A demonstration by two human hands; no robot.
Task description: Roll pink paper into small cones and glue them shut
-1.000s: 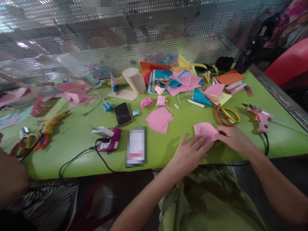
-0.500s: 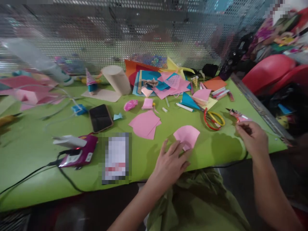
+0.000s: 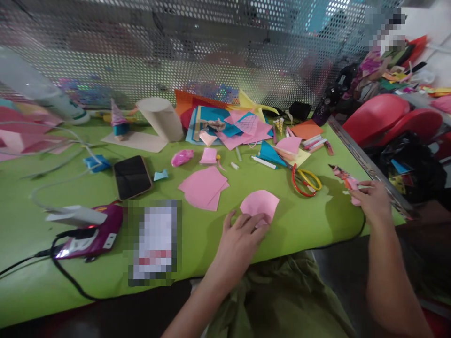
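My left hand point(image 3: 241, 239) is at the lower edge of a fan-shaped pink paper piece point(image 3: 260, 203), its fingertips closed on that edge, where the paper curls up a little. Over at the right, my right hand point(image 3: 376, 203) grips the rear end of a slim pink tool point(image 3: 347, 180) with a dark pointed tip; its exact kind is unclear. That tip points away from me, to the left. Scissors point(image 3: 306, 182) with red and yellow handles lie between the hands. More pink paper cutouts point(image 3: 204, 188) overlap beyond my left hand.
A phone point(image 3: 133, 177), a purple power strip point(image 3: 102, 232) with cables and a pixelated flat item point(image 3: 155, 244) are on the left. Coloured paper sheets point(image 3: 243, 129) and a cream-coloured roll point(image 3: 160, 119) stand before the perforated metal panel point(image 3: 211, 51). A metal strip point(image 3: 366, 162) edges the right side.
My view has turned slightly right. My right hand has shifted a little right with the pink tool, now more visible. The left hand's fingers have curled more on the paper.
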